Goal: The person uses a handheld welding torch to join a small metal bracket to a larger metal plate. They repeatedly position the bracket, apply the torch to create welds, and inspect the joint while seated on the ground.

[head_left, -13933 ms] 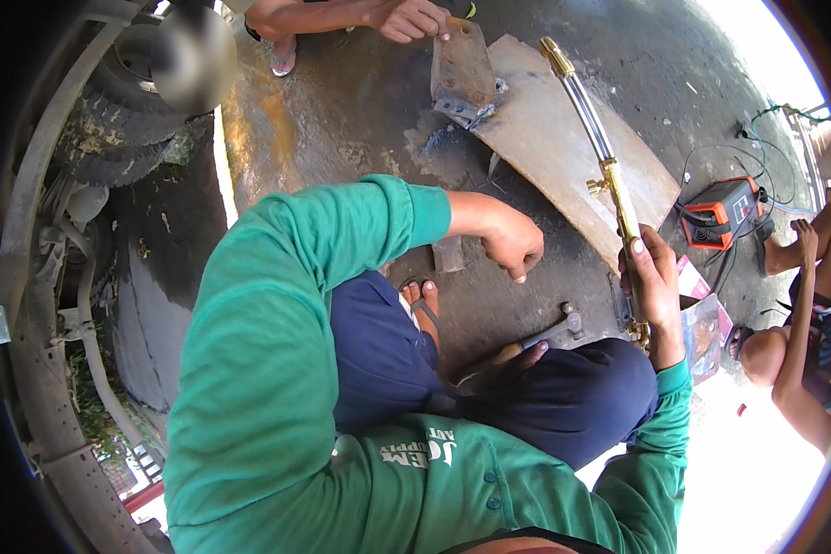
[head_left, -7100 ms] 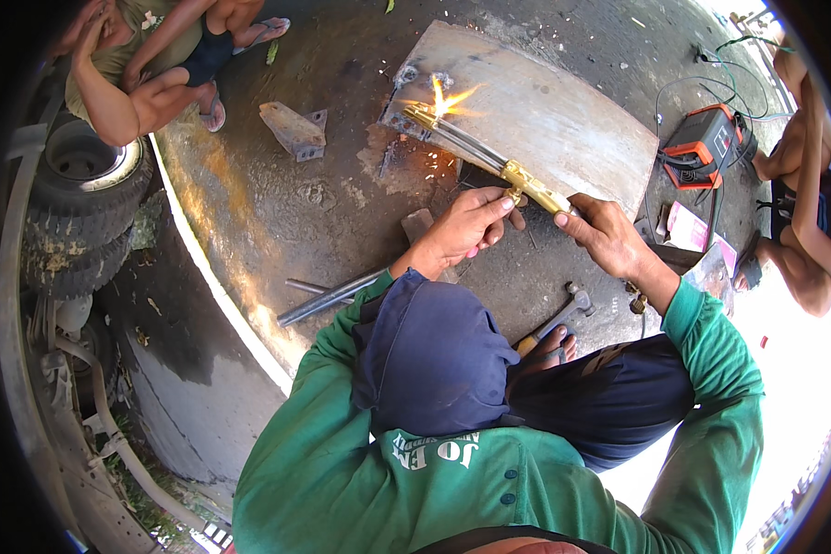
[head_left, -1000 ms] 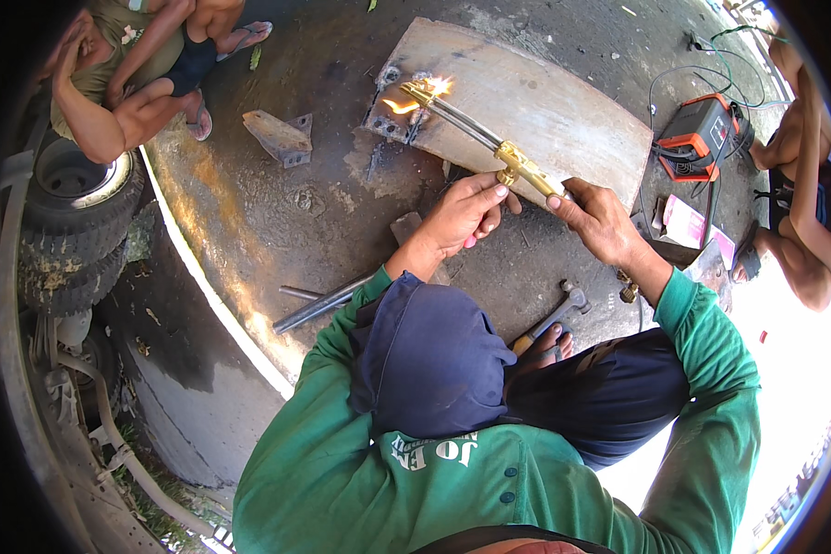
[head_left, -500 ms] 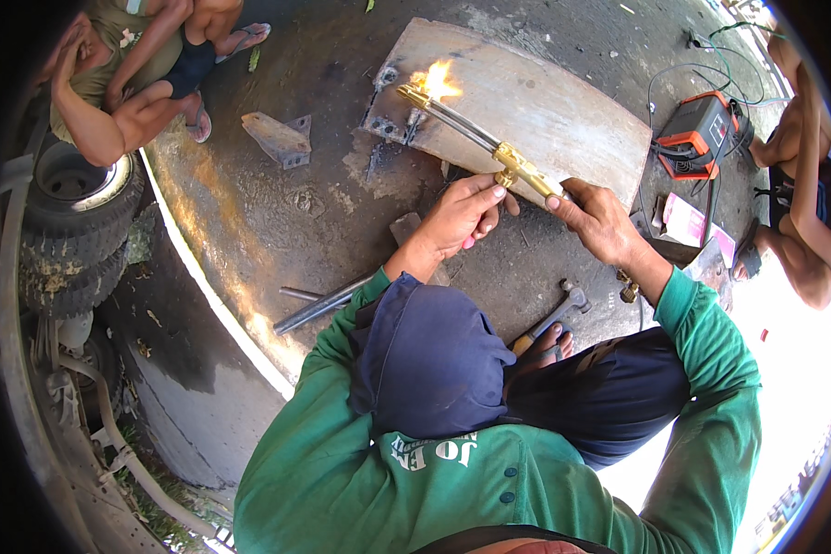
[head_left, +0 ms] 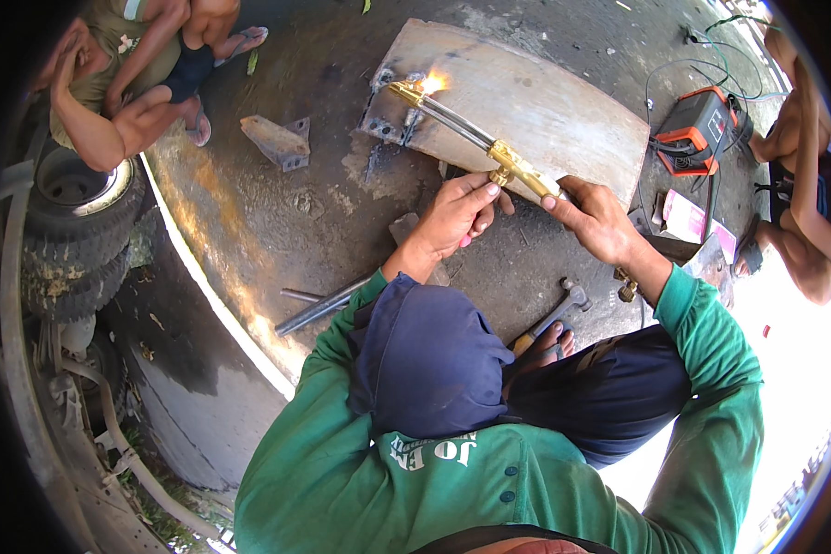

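Note:
A brass cutting torch [head_left: 517, 170] with steel tubes points up and left, its lit tip giving off an orange flame [head_left: 435, 81]. My right hand [head_left: 598, 217] is closed around the torch's rear end. With thumb and fingers, my left hand [head_left: 459, 214] pinches a small knob at the underside of the torch body. Under the torch lies a broad, slightly curved rusty steel plate [head_left: 545, 102]. Dark holes and scorched metal show at the plate's left end, close to the torch tip.
A hammer [head_left: 563, 311] lies by my foot, and metal pipes [head_left: 319, 309] lie left of it. Beyond them is a bent steel bracket [head_left: 282, 140]. An orange-black machine [head_left: 697, 131] with cables stands at right. People sit at far left and far right; tyres [head_left: 78, 217] are stacked at left.
The flame has shrunk to a smaller orange burst. The torch tip has shifted slightly left, with both hands keeping their hold.

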Action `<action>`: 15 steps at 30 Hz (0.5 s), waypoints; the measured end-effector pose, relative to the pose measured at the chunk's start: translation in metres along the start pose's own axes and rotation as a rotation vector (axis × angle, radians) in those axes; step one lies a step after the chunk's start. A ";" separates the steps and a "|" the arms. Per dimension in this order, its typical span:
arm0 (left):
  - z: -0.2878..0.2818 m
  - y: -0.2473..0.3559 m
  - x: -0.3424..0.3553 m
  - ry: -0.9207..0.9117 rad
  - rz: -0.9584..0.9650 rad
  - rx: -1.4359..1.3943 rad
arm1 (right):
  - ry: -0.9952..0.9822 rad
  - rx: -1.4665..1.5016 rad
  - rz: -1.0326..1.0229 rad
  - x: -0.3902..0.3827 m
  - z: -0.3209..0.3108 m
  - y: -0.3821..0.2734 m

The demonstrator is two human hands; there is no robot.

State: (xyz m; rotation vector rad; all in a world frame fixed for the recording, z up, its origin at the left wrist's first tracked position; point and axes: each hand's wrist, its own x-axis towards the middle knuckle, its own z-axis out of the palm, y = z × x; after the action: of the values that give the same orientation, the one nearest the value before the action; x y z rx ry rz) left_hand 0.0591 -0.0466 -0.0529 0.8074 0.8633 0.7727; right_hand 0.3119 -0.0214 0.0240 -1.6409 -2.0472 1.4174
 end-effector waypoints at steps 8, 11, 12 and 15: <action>0.002 -0.002 0.002 0.015 0.000 -0.019 | -0.013 -0.016 0.005 0.000 -0.002 0.000; 0.005 0.001 0.002 0.035 -0.008 -0.018 | -0.016 -0.021 0.018 0.001 -0.002 0.000; 0.004 0.000 0.002 0.031 -0.015 -0.012 | -0.017 -0.021 0.021 0.001 -0.001 0.001; 0.004 0.000 0.002 0.030 -0.022 -0.004 | -0.026 -0.021 0.033 0.001 -0.002 0.000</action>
State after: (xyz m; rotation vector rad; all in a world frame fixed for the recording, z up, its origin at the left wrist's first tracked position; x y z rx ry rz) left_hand 0.0638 -0.0462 -0.0517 0.7836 0.8962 0.7683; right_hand 0.3128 -0.0198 0.0243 -1.6806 -2.0650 1.4400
